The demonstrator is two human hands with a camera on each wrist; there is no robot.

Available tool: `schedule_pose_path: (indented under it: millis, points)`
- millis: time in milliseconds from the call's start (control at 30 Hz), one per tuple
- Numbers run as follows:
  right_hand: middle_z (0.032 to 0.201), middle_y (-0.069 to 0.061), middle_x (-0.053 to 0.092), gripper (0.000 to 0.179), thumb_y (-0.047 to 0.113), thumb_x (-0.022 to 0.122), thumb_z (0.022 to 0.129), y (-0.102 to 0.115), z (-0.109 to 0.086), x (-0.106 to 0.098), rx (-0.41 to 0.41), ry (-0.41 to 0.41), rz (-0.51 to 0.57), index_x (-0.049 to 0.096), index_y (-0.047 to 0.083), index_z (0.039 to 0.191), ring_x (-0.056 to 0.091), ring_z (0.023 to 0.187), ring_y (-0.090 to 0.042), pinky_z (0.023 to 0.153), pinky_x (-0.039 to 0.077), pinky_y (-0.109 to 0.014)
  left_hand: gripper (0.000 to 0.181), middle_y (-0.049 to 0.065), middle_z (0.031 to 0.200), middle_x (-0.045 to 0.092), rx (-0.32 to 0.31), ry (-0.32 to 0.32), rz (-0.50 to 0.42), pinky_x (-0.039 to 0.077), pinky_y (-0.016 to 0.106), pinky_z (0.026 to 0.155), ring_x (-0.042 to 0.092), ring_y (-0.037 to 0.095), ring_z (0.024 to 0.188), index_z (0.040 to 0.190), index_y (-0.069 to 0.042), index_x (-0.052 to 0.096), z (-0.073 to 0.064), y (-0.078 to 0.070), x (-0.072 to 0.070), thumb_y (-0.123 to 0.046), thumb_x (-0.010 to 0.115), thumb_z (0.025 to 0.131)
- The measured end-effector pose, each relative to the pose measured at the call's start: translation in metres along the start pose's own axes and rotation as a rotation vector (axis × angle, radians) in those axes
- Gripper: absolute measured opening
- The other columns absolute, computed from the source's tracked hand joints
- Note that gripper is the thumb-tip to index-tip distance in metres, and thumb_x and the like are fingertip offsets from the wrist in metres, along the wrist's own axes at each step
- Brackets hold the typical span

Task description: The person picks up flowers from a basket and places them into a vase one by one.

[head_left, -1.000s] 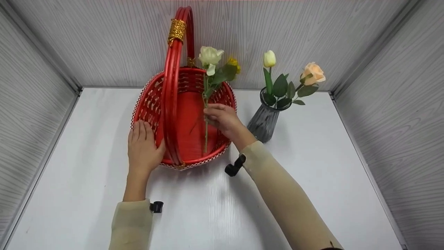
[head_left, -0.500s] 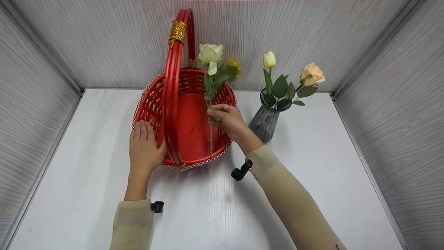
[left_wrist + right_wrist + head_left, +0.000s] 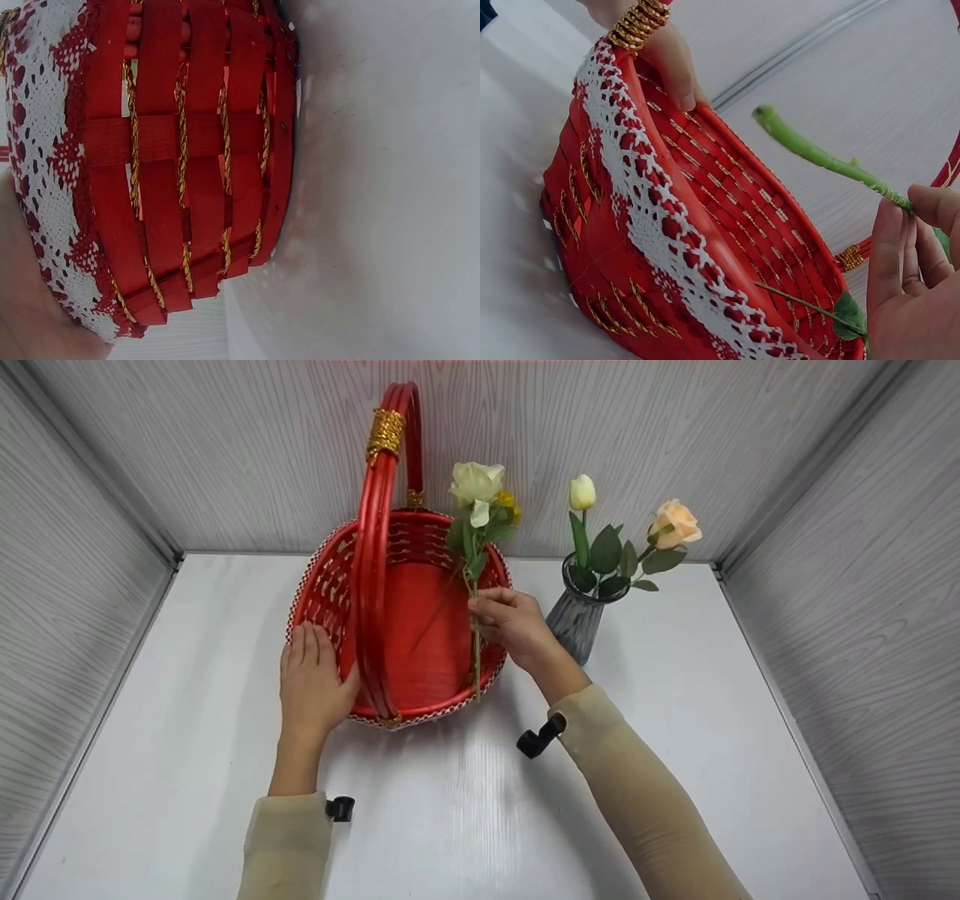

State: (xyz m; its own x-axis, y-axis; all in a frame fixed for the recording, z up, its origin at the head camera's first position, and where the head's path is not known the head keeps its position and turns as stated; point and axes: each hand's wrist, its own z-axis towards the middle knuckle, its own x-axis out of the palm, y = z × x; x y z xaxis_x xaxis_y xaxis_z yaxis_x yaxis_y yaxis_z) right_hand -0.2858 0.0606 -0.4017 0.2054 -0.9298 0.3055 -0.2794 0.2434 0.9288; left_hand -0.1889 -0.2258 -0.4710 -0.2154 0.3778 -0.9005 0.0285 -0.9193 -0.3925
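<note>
My right hand pinches the green stem of a white rose between thumb and fingers. The rose is held above the right side of a red woven basket, its stem end just past the near rim. My left hand rests on the basket's left rim, fingers straight, thumb inside; in the right wrist view that thumb points down the inner wall. A yellow flower shows behind the rose, partly hidden. Its thin stem seems to slant into the basket.
Right of the basket stands a grey glass vase with a pale yellow tulip and a peach rose. The basket's tall red handle arches up between my hands. Wood-patterned walls enclose the white table.
My right hand has moved right and slightly nearer with the white rose, from over the basket's middle to its right side. The left hand has hardly moved on the rim.
</note>
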Motion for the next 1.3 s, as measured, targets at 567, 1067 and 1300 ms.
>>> schedule_pose_path:
  millis: [567, 1067, 1300]
  points:
    - [0.078, -0.001, 0.059, 0.006, 0.004, 0.069, 0.09, 0.013, -0.025, -0.02, -0.05, 0.017, -0.024, 0.068, 0.01, 0.09, 0.051, 0.065, -0.01, 0.059, 0.047, -0.023, 0.078, 0.031, 0.159, 0.022, 0.0, -0.011, -0.015, 0.005, 0.055, 0.123, 0.011, 0.043, 0.152, 0.152, 0.012, 0.022, -0.002, -0.001, -0.004, -0.039, 0.046, 0.098]
    - [0.083, -0.005, 0.065, 0.004, 0.004, 0.071, 0.09, 0.03, -0.038, -0.036, -0.112, 0.004, -0.03, 0.069, 0.006, 0.092, 0.063, 0.069, -0.014, 0.066, 0.057, -0.025, 0.078, 0.032, 0.159, 0.021, 0.005, 0.002, -0.006, 0.006, 0.056, 0.122, 0.011, 0.044, 0.152, 0.151, 0.014, 0.023, -0.001, -0.001, -0.002, -0.039, 0.045, 0.098]
    - [0.081, -0.006, 0.064, 0.003, 0.004, 0.069, 0.092, 0.044, -0.046, -0.045, -0.157, 0.011, -0.05, 0.068, 0.005, 0.095, 0.062, 0.071, -0.015, 0.066, 0.057, -0.026, 0.078, 0.032, 0.159, 0.021, 0.001, 0.004, -0.006, 0.005, 0.055, 0.123, 0.01, 0.043, 0.152, 0.151, 0.013, 0.023, -0.001, -0.002, -0.003, -0.039, 0.045, 0.098]
